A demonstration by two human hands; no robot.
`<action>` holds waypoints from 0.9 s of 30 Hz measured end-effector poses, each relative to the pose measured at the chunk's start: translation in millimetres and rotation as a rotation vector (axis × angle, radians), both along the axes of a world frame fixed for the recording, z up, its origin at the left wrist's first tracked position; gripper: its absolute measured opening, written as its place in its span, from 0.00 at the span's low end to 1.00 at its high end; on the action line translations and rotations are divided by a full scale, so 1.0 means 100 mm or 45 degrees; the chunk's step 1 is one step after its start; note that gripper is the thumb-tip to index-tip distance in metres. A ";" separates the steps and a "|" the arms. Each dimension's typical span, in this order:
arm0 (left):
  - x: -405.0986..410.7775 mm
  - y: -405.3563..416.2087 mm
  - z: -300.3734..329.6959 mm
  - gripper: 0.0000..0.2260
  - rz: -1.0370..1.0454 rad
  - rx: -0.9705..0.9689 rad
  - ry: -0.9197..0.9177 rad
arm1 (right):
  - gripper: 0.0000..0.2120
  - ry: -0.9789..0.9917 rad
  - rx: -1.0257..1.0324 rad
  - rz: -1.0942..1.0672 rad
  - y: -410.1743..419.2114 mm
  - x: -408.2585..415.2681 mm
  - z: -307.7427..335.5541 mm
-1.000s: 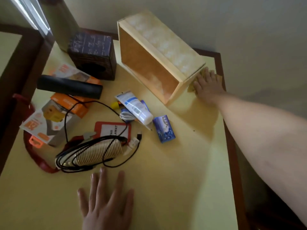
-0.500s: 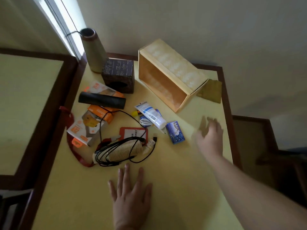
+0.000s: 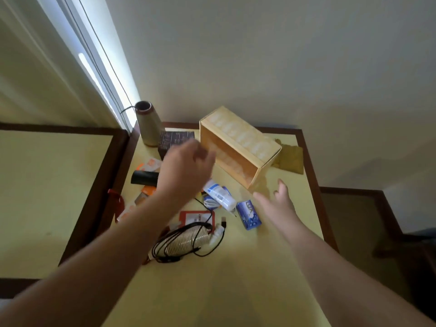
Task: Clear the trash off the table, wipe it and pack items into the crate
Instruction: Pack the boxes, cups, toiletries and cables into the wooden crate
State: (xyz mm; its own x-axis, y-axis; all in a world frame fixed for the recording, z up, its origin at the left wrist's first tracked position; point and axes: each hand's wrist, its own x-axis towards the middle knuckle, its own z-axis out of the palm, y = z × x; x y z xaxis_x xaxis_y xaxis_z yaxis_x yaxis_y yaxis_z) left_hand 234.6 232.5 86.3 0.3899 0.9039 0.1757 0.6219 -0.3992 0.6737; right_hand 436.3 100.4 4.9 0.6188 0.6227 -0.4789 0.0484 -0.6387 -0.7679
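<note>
Both hands are above the table (image 3: 236, 291) and hold nothing — the left hand (image 3: 186, 168) (blurred) loosely curled beside the wooden crate (image 3: 238, 147), the right hand (image 3: 277, 204) with straight fingers. The crate lies on its side; the cloth (image 3: 291, 156) lies behind it.

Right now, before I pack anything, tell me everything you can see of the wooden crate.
The wooden crate is a pale, box-shaped piece of light wood lying on its side at the far end of the table, its open mouth facing left and toward the camera. The inside looks empty. A folded yellowish cloth lies at its far right end. The left hand hovers in front of its opening, blurred; the right hand is near its front corner, not touching.
</note>
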 end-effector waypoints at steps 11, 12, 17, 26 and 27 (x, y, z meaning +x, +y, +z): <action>0.88 1.62 -0.65 0.31 -0.081 -0.503 0.604 | 0.35 0.140 0.047 -0.208 0.81 0.12 0.22; 0.90 1.64 -0.69 0.26 -0.060 -0.542 0.552 | 0.34 0.141 0.048 -0.215 0.81 0.12 0.19; 0.86 1.39 -0.62 0.17 0.067 -0.340 0.020 | 0.27 0.007 0.152 -0.324 0.54 0.16 0.24; -0.16 -0.41 0.08 0.16 -0.128 -0.127 -0.326 | 0.17 0.000 0.314 -0.384 -1.19 -0.35 0.81; -0.32 -0.63 0.14 0.16 -0.075 -0.149 -0.312 | 0.18 0.012 0.297 -0.346 -1.38 -0.41 0.83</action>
State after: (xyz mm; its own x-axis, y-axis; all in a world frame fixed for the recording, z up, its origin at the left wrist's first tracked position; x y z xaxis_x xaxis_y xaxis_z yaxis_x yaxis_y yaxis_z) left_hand 202.4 169.7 100.0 0.4008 0.9007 0.1673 0.4129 -0.3406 0.8447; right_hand 395.0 -37.7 87.5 0.7731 0.5289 -0.3502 -0.1074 -0.4349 -0.8941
